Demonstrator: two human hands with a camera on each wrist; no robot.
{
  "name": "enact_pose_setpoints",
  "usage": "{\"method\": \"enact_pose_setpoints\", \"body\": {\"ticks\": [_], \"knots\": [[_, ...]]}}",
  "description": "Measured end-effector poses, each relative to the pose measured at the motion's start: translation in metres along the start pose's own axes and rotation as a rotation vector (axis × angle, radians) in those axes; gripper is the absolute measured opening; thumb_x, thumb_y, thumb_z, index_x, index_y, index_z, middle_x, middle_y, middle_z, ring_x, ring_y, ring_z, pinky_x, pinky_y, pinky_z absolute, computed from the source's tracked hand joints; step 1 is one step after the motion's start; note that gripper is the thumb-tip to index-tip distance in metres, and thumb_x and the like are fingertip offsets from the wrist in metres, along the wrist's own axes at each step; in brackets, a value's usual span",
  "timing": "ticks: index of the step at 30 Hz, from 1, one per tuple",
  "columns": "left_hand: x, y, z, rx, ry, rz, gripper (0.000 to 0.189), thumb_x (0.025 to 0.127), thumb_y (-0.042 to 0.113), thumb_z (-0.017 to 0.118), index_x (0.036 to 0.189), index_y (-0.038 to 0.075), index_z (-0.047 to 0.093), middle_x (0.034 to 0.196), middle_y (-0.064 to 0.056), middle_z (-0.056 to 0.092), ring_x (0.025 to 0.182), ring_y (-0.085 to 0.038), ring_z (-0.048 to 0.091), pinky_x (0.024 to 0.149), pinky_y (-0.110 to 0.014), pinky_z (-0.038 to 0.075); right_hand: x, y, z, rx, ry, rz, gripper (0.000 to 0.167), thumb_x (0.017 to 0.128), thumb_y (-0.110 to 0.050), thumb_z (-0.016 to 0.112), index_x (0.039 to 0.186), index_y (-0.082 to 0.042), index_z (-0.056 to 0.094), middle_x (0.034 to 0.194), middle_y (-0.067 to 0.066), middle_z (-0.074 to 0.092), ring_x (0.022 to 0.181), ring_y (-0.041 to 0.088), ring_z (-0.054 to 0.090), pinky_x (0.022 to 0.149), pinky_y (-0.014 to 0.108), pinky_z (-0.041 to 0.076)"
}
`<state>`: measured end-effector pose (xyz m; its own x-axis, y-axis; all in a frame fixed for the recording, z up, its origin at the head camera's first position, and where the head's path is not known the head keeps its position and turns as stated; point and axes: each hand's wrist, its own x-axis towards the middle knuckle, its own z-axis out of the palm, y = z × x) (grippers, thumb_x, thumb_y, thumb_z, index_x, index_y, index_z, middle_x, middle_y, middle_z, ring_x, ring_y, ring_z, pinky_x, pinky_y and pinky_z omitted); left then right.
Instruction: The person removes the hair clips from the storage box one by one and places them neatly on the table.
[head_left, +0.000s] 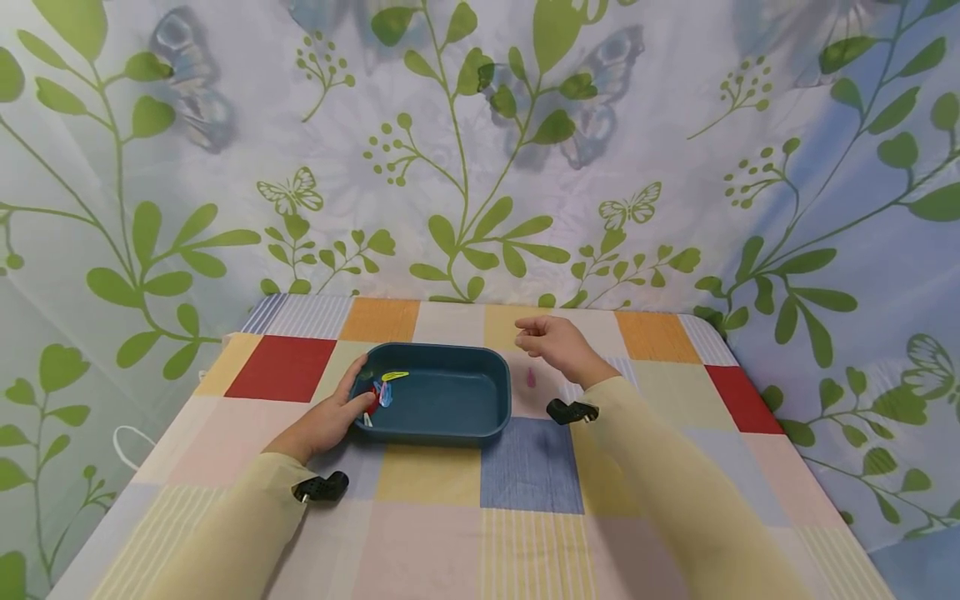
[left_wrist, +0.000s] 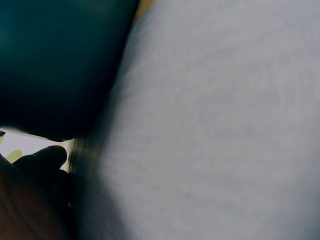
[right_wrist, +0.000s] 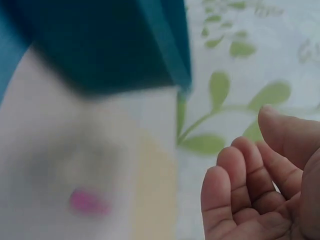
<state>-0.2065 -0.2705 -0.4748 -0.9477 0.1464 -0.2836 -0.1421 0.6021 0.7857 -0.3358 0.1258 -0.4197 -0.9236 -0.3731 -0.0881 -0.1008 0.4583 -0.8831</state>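
A dark teal plastic box (head_left: pixel 442 435) lies in front of me, with its left end in the grip of my left hand (head_left: pixel 330 423). The thumb reaches over the rim and the fingers lie along the outer side. Several small hair clips, among them a yellow clip (head_left: pixel 394 376) and a blue clip (head_left: pixel 386 394), lie inside near that thumb, which partly hides them. My right hand (head_left: pixel 558 343), empty and with fingers loosely bent, hovers right of the box. Below it on the cloth is a pink clip (head_left: pixel 531 378), blurred in the right wrist view.
A patchwork tablecloth (head_left: pixel 420 542) covers the table. Behind it hangs a curtain (head_left: pixel 480 150) printed with green leaves and butterflies. A white cable (head_left: pixel 123 446) loops at the table's left edge. Each wrist wears a black camera, one on the right wrist (head_left: pixel 572 412).
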Motion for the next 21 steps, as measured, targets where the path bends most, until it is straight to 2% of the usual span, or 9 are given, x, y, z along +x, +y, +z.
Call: {"method": "enact_pose_setpoints", "body": {"ticks": [5,9,14,21], "knots": [[0.000,0.000,0.000,0.003,0.002,0.006,0.079,0.109,0.050,0.044,0.167,0.044,-0.009,0.176,-0.022,0.006,0.157,-0.054,0.016,0.118,-0.080,0.024,0.004,-0.036,0.019,-0.012,-0.038,-0.076,0.051,0.102,-0.019,0.070,0.149,-0.004,0.059,0.137,0.018,0.068,0.127,0.032,0.065,0.106,0.045,0.057],[0.001,-0.001,0.000,0.010,0.014,-0.003,0.079,0.108,0.054,0.044,0.166,0.048,-0.008,0.176,-0.019,0.007,0.157,-0.053,0.017,0.117,-0.079,0.027,0.010,-0.055,0.039,-0.057,-0.072,-0.114,0.049,0.101,-0.019,0.071,0.147,-0.006,0.061,0.131,0.014,0.071,0.122,0.029,0.068,0.106,0.044,0.056],[0.001,0.001,-0.002,0.010,0.024,-0.012,0.078,0.107,0.055,0.044,0.165,0.052,-0.007,0.177,-0.017,0.008,0.158,-0.052,0.017,0.117,-0.078,0.029,0.017,-0.070,0.066,-0.108,-0.135,-0.135,0.046,0.101,-0.021,0.071,0.146,-0.010,0.064,0.132,0.010,0.072,0.125,0.026,0.066,0.107,0.043,0.055],[0.002,-0.001,-0.002,-0.014,0.011,0.007,0.077,0.109,0.048,0.045,0.167,0.045,-0.006,0.176,-0.019,0.009,0.158,-0.051,0.018,0.120,-0.078,0.023,0.028,-0.081,0.098,-0.115,-0.199,-0.148,0.044,0.101,-0.021,0.072,0.143,-0.012,0.067,0.137,0.009,0.071,0.127,0.025,0.066,0.104,0.040,0.056]]}}
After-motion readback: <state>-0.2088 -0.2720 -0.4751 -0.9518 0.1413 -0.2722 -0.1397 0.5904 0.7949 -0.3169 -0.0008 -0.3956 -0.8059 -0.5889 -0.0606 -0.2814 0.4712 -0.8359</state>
